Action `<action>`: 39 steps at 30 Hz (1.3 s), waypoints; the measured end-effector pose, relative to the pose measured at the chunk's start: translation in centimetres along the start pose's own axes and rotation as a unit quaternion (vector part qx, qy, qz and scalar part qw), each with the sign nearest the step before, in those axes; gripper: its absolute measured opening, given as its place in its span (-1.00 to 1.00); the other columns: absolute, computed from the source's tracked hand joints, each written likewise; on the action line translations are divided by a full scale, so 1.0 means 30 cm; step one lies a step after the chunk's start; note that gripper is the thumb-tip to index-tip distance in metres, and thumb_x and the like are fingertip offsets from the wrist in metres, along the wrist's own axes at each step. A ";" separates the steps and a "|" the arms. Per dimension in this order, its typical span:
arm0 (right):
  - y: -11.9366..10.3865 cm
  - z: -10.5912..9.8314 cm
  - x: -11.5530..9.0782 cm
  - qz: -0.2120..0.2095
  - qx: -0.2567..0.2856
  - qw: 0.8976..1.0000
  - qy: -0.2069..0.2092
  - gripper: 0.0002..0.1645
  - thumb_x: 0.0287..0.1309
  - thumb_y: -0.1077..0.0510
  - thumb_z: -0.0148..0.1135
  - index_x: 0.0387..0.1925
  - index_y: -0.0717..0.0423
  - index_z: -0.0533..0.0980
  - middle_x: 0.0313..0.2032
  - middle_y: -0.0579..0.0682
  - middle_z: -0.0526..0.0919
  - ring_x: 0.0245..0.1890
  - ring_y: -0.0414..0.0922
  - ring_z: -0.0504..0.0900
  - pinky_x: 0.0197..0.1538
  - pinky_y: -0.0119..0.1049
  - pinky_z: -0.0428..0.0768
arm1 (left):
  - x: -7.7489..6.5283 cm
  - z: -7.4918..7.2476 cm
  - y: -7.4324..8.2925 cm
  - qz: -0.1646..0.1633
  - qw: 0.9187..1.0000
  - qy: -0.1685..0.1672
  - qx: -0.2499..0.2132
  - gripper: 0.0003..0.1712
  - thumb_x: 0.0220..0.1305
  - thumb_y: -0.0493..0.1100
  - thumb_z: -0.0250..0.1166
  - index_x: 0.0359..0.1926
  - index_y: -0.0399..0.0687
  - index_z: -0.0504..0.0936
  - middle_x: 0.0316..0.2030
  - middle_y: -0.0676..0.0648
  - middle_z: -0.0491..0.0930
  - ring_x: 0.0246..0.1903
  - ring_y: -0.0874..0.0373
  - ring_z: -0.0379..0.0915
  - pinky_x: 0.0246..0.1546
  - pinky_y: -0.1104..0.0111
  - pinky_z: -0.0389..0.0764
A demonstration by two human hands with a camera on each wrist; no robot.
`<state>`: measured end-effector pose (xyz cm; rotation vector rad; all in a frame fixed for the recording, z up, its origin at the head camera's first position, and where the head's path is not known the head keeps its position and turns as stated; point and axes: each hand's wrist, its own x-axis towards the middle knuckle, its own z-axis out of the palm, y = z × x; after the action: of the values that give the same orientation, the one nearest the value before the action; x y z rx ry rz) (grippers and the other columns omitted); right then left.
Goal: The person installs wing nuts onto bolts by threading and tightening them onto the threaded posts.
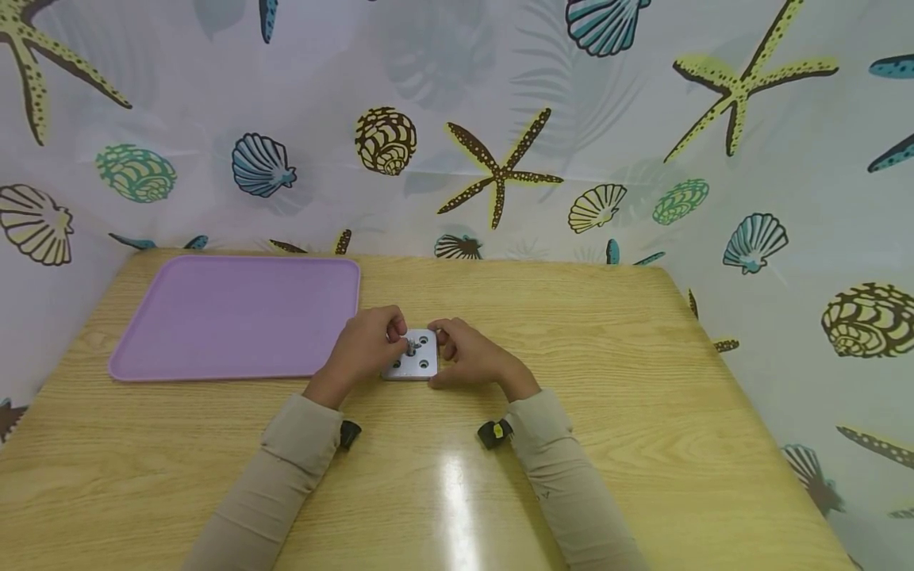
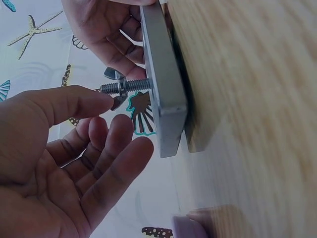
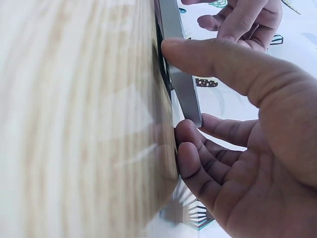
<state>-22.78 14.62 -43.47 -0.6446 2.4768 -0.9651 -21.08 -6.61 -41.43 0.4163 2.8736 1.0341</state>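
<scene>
A square metal plate with holes near its corners lies just above the wooden table. From its middle stands a threaded bolt, carrying a wing nut partway along the thread. The thumb of my left hand touches one wing of the nut, while the other fingers stay spread and loosely bent, apart from it. My right hand holds the plate by its right side, thumb at the near corner and fingertips at the far corner. The plate's underside is hidden in the head view.
A purple tray lies on the table to the left, its near right corner beside my left hand. Behind and at both sides of the table hangs a white cloth printed with shells and starfish.
</scene>
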 end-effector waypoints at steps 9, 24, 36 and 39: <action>0.002 0.004 -0.001 0.011 0.006 1.000 0.000 0.02 -0.08 0.13 0.59 0.39 0.11 0.25 0.06 0.03 0.41 -0.02 -0.11 0.45 0.09 -0.26 0.50 | 0.004 0.005 -0.003 -0.003 1.000 -0.014 -0.001 -0.92 0.21 -0.19 0.32 -0.27 -0.06 0.64 -0.32 -0.03 0.71 -0.38 0.15 0.57 -0.37 0.35 0.50; 0.005 0.004 -0.004 0.002 0.011 1.000 0.001 0.00 -0.07 0.13 0.58 0.38 0.13 0.25 0.06 0.04 0.42 -0.02 -0.10 0.44 0.08 -0.26 0.49 | 0.005 0.012 -0.005 0.013 1.000 -0.029 0.000 -0.75 0.15 -0.09 0.45 -0.18 -0.08 0.66 -0.28 -0.04 0.73 -0.28 0.12 0.62 -0.21 0.22 0.60; 0.001 0.000 -0.004 0.004 0.003 1.000 0.000 0.02 -0.06 0.12 0.58 0.39 0.13 0.24 0.08 0.04 0.41 -0.02 -0.10 0.45 0.08 -0.25 0.50 | 0.004 0.009 0.005 0.007 1.000 -0.024 0.003 -0.86 0.18 -0.23 0.35 -0.21 -0.10 0.67 -0.28 -0.05 0.73 -0.32 0.15 0.60 -0.28 0.30 0.57; 0.001 0.000 -0.003 0.004 0.001 1.000 -0.001 0.02 -0.06 0.11 0.58 0.40 0.13 0.24 0.08 0.04 0.41 -0.02 -0.10 0.45 0.08 -0.25 0.50 | 0.000 0.006 0.006 0.008 1.000 -0.016 0.004 -0.87 0.19 -0.25 0.32 -0.21 -0.11 0.67 -0.30 -0.05 0.72 -0.35 0.16 0.57 -0.33 0.33 0.54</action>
<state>-22.71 14.70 -43.47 -0.6345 2.4755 -0.9634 -21.01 -6.36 -41.45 0.4525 2.8520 1.0099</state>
